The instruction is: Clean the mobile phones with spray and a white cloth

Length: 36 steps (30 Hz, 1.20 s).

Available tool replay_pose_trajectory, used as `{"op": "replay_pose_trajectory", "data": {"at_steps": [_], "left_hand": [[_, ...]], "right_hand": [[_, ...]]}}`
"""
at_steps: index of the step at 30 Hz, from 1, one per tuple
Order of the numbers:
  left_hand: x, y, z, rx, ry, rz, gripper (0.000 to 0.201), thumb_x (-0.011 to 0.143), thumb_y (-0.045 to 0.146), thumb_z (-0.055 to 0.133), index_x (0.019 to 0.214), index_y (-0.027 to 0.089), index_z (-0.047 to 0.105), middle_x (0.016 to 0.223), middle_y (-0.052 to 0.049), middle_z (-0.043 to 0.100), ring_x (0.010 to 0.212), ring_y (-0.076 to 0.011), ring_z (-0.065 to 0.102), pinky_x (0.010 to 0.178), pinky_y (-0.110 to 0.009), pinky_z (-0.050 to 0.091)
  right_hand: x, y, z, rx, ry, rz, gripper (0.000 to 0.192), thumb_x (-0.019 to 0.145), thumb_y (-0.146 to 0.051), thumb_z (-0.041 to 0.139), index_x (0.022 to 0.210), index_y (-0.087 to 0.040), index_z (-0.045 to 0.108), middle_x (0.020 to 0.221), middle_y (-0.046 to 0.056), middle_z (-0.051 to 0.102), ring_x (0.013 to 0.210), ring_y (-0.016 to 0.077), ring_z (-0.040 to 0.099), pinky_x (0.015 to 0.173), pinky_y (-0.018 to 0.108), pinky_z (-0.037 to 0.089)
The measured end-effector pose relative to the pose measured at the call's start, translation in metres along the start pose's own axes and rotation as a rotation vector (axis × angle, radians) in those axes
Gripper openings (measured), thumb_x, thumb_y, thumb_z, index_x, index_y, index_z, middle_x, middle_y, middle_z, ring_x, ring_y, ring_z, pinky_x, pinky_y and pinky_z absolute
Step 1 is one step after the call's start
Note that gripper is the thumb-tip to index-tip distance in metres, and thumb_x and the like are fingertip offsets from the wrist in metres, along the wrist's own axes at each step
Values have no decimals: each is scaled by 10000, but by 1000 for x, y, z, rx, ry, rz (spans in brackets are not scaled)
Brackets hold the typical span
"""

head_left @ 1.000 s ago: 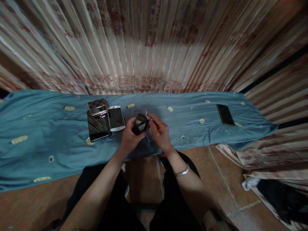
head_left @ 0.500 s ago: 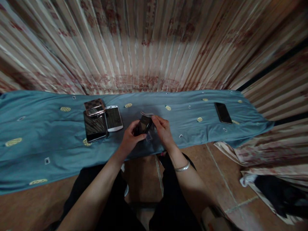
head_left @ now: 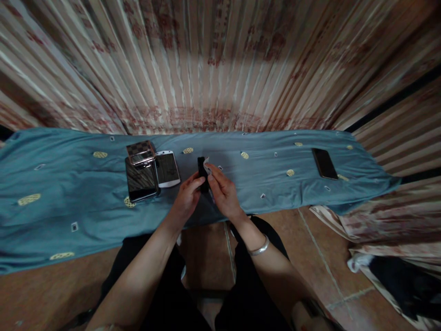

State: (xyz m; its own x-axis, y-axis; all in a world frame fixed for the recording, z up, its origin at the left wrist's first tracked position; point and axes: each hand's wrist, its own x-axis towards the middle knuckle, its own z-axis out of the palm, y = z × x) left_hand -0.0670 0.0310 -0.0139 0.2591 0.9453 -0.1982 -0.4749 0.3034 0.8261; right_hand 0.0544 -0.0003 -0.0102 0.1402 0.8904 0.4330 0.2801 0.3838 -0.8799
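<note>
One long blue cloth (head_left: 69, 202) covers the low surface in front of a striped curtain (head_left: 220, 59), and it carries everything else in sight. Three phones lie bunched together left of centre: a large dark phone (head_left: 140, 182), a white phone (head_left: 167, 169) touching its right side, and a checkered-back phone (head_left: 139, 152) resting on the far end of the dark one. A lone black phone (head_left: 324, 163) lies well apart, near the right end of the cloth. Judging by this layout, four handsets are already set down and a fifth is in hand. That one, a small dark phone (head_left: 202, 173), stands on edge just above the cloth at centre. The left hand (head_left: 186, 200) pinches its near side, while the right hand (head_left: 222, 195) closes narrowly on a pale wipe (head_left: 207, 166) pressed against it. A silver bangle (head_left: 259, 248) circles the right wrist.
</note>
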Motion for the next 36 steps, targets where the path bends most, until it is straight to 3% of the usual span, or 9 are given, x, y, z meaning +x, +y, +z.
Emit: {"op": "replay_pose_trajectory", "data": {"at_steps": [6, 16, 29, 36], "left_hand": [[0, -5, 0, 39, -28, 35, 376, 647, 343, 831, 984, 182, 789, 1016, -69, 807, 1147, -297, 701, 1026, -426, 512], [4, -4, -6, 20, 46, 16, 346, 696, 470, 825, 880, 184, 762, 998, -86, 796, 1220, -320, 664, 1010, -442, 547], [1, -5, -7, 33, -62, -100, 375, 643, 509, 849, 826, 189, 781, 946, -111, 799, 1126, -347, 708, 906, -443, 593], [2, -8, -10, 75, -39, -98, 364, 643, 509, 846, 831, 205, 782, 928, -99, 808, 1003, -322, 746, 791, -412, 613]], "right_hand": [[1, 4, 0, -59, -28, -27, 474, 1055, -467, 414, 1419, -245, 620, 1465, 65, 638, 1394, 184, 568, 1218, 374, 424], [-3, 0, 2, -86, -86, -45, 440, 1055, -421, 431, 1418, -266, 627, 1455, 46, 648, 1400, 174, 564, 1228, 372, 421], [1, 8, -2, -96, -46, 37, 495, 1057, -474, 410, 1451, -234, 589, 1501, 72, 606, 1422, 192, 541, 1229, 385, 410], [-1, 1, 0, -102, -66, -26, 471, 1056, -461, 416, 1458, -282, 583, 1529, 34, 581, 1460, 179, 495, 1257, 383, 372]]}}
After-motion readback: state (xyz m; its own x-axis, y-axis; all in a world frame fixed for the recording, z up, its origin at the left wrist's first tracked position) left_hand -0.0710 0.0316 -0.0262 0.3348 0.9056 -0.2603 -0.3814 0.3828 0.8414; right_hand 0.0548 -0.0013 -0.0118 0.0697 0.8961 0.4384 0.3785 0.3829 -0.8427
